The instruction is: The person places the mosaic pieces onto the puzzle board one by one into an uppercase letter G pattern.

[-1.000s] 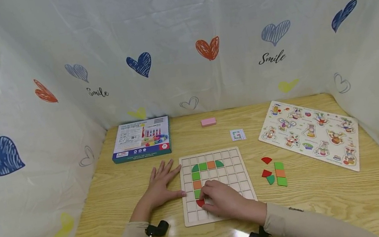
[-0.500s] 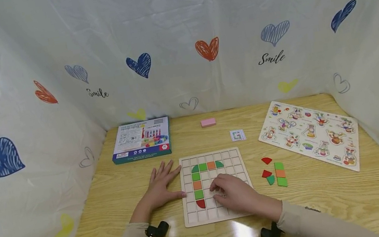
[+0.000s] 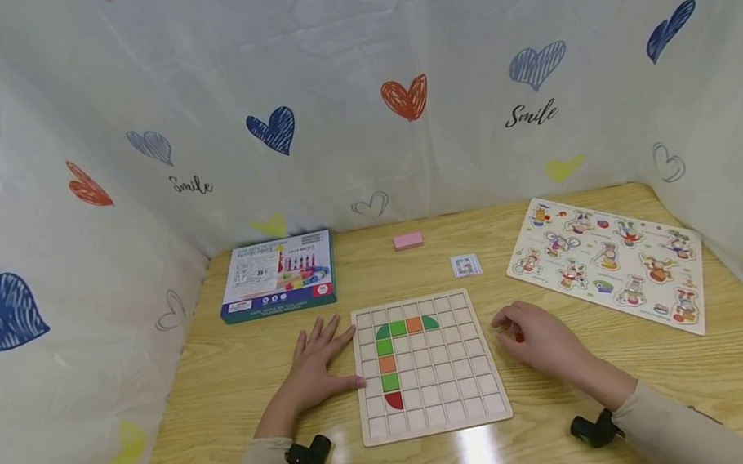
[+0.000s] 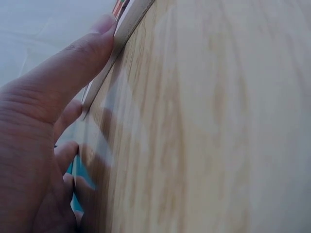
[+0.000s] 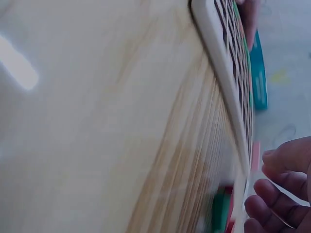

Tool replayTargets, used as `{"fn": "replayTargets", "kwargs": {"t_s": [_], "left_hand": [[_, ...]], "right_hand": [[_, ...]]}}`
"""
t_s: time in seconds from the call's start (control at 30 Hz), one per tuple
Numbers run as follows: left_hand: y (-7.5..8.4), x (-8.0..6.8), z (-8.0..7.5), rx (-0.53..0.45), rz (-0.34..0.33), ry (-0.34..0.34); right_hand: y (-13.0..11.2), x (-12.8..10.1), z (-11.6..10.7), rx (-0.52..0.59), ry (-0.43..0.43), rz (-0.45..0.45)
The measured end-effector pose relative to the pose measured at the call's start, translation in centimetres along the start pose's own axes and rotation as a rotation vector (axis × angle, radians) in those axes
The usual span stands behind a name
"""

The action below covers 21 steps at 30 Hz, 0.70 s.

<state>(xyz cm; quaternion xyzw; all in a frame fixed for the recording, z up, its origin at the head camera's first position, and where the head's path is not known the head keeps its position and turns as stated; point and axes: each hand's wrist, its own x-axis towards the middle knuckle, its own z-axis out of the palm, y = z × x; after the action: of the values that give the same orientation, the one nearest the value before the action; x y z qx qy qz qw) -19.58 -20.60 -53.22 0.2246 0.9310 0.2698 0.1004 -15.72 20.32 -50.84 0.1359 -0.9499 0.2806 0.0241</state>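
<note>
A wooden grid board (image 3: 436,416) lies on the table, carrying a hook-shaped line of green, orange and red pieces (image 3: 387,362). My left hand (image 3: 317,362) rests flat against the board's left edge; in the left wrist view its thumb (image 4: 73,63) touches that edge (image 4: 127,26). To the right of the board, my right hand (image 3: 529,333) hovers over the loose pieces with its fingers loosely curled. A red piece (image 3: 518,336) peeks out beneath it. The right wrist view shows those fingers (image 5: 277,194) above a green piece (image 5: 219,213), with nothing between them.
A blue game box (image 3: 277,274) sits at the back left. A pink eraser (image 3: 408,240) and a small card (image 3: 466,265) lie behind the board, and an animal peg puzzle (image 3: 609,265) lies at the right. Printed curtains wall the table on three sides.
My right hand left the red quarter piece at the foot of the column and moved right, off the board, to the loose pieces. The left hand stayed put.
</note>
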Motion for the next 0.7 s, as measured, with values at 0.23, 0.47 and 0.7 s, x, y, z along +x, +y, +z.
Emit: {"fn": "replayTargets", "kwargs": {"t_s": [0.23, 0.47, 0.7], "left_hand": [[0.0, 0.0, 0.0, 0.001, -0.005, -0.003], [0.0, 0.0, -0.1, 0.006, -0.009, -0.007], [-0.1, 0.0, 0.1, 0.007, -0.012, -0.007]], "right_hand": [[4.0, -1.1, -2.7, -0.046, 0.026, 0.058], [6.3, -1.8, -3.7, -0.036, -0.025, 0.088], [6.9, -1.5, -3.8, -0.017, -0.028, 0.125]]}}
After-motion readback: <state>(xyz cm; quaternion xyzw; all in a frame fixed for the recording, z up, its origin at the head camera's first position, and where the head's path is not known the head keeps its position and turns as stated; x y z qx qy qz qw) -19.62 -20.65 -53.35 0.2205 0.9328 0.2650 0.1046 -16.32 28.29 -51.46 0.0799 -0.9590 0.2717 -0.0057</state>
